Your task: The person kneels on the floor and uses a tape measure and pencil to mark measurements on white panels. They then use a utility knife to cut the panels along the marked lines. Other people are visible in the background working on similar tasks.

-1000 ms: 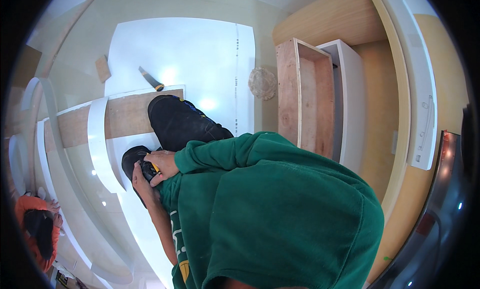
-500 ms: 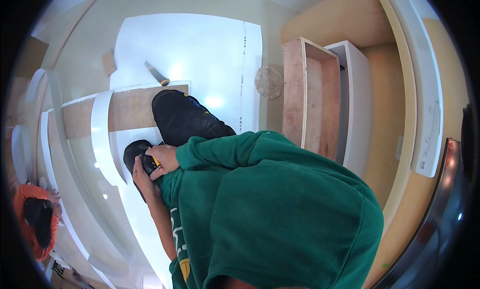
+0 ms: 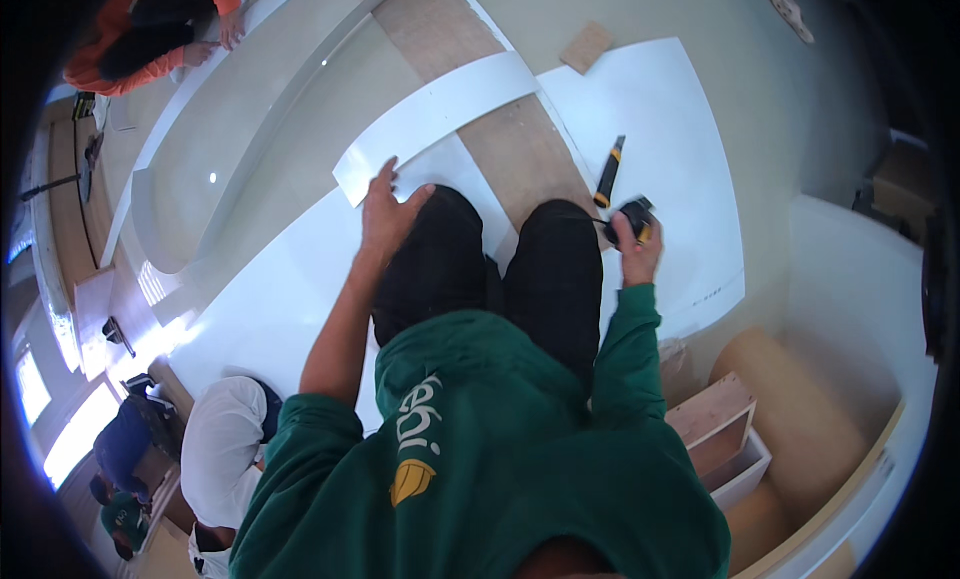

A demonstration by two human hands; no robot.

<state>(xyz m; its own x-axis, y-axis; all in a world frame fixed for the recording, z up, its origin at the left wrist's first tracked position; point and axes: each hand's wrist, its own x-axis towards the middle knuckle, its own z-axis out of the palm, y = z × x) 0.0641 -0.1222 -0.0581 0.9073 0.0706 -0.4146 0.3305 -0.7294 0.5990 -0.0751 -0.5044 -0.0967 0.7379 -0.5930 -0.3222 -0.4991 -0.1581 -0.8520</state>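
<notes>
Black-and-yellow tape measure [image 3: 631, 222] sits in the right hand [image 3: 641, 251], fingers curled round its casing, beside the right knee [image 3: 560, 229] and over the glossy white sheet [image 3: 695, 159], toward its right edge. Left hand [image 3: 388, 215] bare, fingers and thumb spread, at the near end of a curved white strip [image 3: 435, 119]; contact unclear. Slim black-and-yellow utility knife [image 3: 609, 175] lies on the sheet, just beyond the tape measure. Flat brown wooden piece [image 3: 586, 46] lies at the sheet's far edge.

Pale floor [image 3: 665, 9]; bright window [image 3: 85, 431] lower left.
</notes>
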